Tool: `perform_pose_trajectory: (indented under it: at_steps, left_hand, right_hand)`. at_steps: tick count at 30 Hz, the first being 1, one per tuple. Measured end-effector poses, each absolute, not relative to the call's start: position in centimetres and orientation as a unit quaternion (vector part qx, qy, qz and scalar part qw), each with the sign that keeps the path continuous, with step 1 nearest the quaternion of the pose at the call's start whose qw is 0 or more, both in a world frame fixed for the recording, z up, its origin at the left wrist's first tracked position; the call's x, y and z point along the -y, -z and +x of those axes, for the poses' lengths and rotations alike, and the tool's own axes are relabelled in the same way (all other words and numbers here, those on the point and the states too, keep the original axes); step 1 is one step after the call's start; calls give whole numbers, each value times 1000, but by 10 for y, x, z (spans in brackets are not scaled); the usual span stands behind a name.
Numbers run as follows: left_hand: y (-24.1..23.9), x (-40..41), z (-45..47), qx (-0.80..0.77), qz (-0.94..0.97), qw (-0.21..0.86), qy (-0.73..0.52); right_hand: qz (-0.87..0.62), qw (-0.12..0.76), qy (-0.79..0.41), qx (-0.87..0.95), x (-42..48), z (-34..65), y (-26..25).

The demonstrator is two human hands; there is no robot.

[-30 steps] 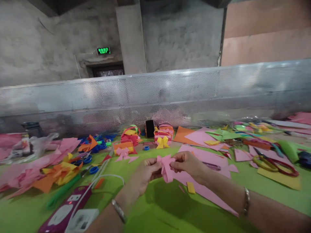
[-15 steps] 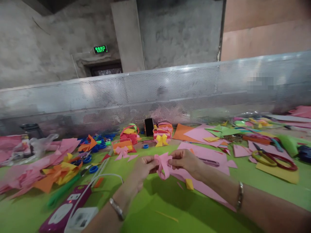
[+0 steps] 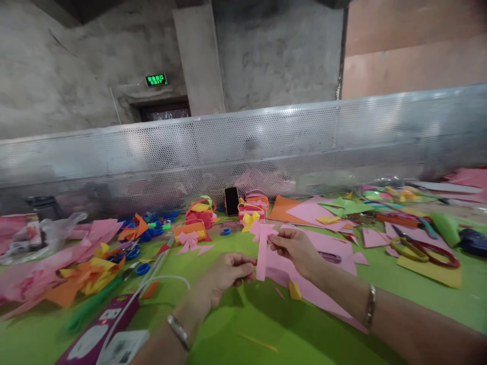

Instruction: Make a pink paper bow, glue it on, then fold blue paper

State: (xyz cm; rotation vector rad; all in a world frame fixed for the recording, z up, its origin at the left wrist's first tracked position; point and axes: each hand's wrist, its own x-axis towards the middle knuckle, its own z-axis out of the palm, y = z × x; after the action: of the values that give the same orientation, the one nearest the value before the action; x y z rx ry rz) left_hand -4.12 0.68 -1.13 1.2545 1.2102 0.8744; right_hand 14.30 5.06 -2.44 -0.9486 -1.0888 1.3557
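My right hand (image 3: 294, 247) pinches the top of a pink paper strip (image 3: 262, 252) with a folded, bow-like end, holding it upright over the green table (image 3: 243, 324). My left hand (image 3: 228, 271) is closed in a pinch at the strip's lower end. Under and behind the strip lies a large pink paper sheet (image 3: 323, 284). A small yellow paper piece (image 3: 293, 290) rests on it just below my right wrist.
Finished paper baskets (image 3: 251, 209) and a phone (image 3: 231, 201) stand at the back by a perforated metal barrier (image 3: 243, 147). Red-handled scissors (image 3: 426, 248) lie right. Paper scraps and blue tape rings (image 3: 144, 267) lie left. A power strip (image 3: 99, 329) sits near left.
My right hand has risen and drawn the folded pink paper out into a long upright strip, while my left hand dropped lower to its bottom end.
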Motion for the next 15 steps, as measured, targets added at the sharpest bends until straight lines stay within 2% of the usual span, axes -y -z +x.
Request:
perform_pose_trajectory:
  at_steps: [5, 15]
  left_hand:
    - [15, -13, -43, -539, 502, 535, -414]
    - [-5, -26, -59, -527, 304, 459, -648]
  right_hand:
    - [-391, 565, -569, 452, -55, 144, 24]
    - [-375, 585, -577, 429, -68, 154, 30]
